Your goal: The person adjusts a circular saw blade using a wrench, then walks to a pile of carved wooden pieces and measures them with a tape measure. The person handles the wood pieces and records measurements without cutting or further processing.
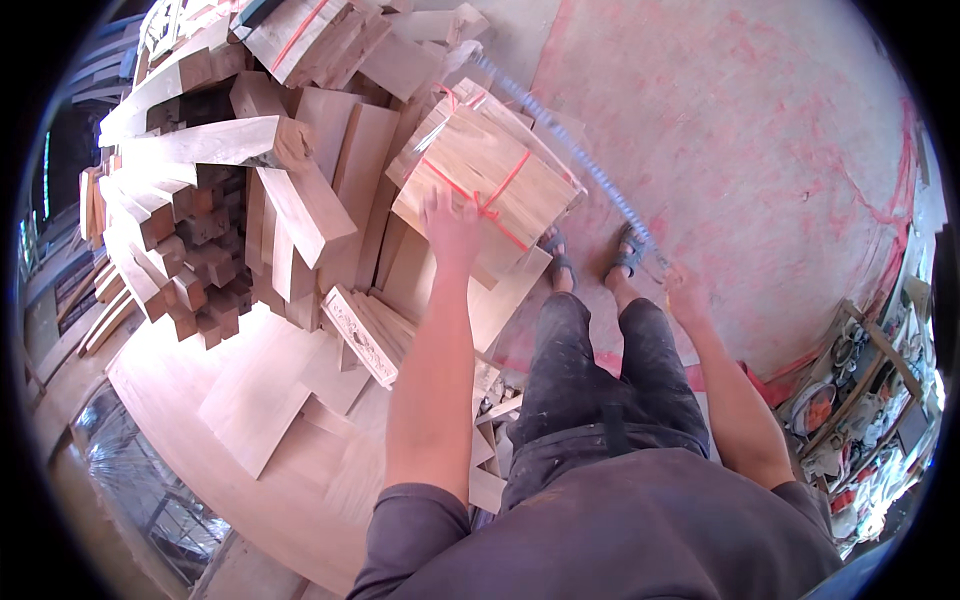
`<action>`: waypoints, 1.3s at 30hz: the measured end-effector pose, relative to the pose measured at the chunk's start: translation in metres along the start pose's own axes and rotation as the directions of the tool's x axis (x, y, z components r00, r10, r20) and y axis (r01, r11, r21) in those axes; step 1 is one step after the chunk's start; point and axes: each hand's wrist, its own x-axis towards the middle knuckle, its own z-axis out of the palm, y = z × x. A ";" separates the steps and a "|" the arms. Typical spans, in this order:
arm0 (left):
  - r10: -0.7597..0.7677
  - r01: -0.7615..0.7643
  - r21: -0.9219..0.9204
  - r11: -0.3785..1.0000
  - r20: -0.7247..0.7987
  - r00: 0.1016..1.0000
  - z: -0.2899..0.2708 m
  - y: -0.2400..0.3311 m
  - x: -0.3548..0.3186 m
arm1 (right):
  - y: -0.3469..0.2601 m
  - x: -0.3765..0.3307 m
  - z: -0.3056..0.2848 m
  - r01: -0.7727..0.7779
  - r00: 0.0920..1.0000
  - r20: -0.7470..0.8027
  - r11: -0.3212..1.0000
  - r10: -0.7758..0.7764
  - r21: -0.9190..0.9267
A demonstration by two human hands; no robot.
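Observation:
My left hand [452,228] rests on the near-left part of a bundle of flat wooden boards [487,160], its fingers apart beside the red string. That red string [484,205] crosses the top board and is knotted near my fingers. Out to the right, my right hand [686,296] is closed on the near end of a long, thin, pale blue-and-white strip [575,148]. The strip runs slantwise past the bundle's right side to a whitish, blurred end near the wood pile. Its exact kind is unclear.
Stacked timber pieces [205,255] and another red-tied bundle [300,40] crowd the left. Below them lie wide panels [270,400] and a carved board [358,335]. My sandalled feet [625,252] stand on a red-stained floor [720,120]. Mixed clutter [860,400] lies far right.

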 end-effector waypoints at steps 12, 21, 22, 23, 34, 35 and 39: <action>-0.078 0.073 0.049 0.996 0.126 0.989 -0.010 0.017 0.104 | -0.082 0.021 0.066 -0.139 0.989 -0.021 0.974 0.145 0.181; -0.199 0.200 -0.062 0.978 0.024 0.980 -0.007 -0.010 0.072 | -0.162 0.073 0.068 0.150 0.988 0.001 0.957 -0.155 -0.248; -0.191 0.194 -0.103 0.976 0.038 0.981 -0.011 -0.013 0.078 | -0.163 0.080 0.067 0.111 0.994 0.032 0.954 -0.106 -0.280; -0.185 0.188 -0.113 0.976 0.039 0.982 -0.013 -0.014 0.084 | -0.159 0.088 0.064 0.072 0.997 0.060 0.947 -0.056 -0.312; -0.265 0.279 -0.488 0.827 0.098 0.959 -0.022 -0.012 0.120 | -0.166 0.100 0.054 0.209 0.977 0.027 0.918 -0.212 -0.337; -0.266 0.287 -0.470 0.834 0.112 0.957 -0.026 -0.011 0.121 | -0.167 0.098 0.055 0.202 0.978 0.019 0.924 -0.208 -0.325; -0.248 0.298 -0.397 0.868 0.173 0.953 -0.038 -0.009 0.129 | -0.162 0.098 0.056 0.191 0.980 0.015 0.921 -0.198 -0.339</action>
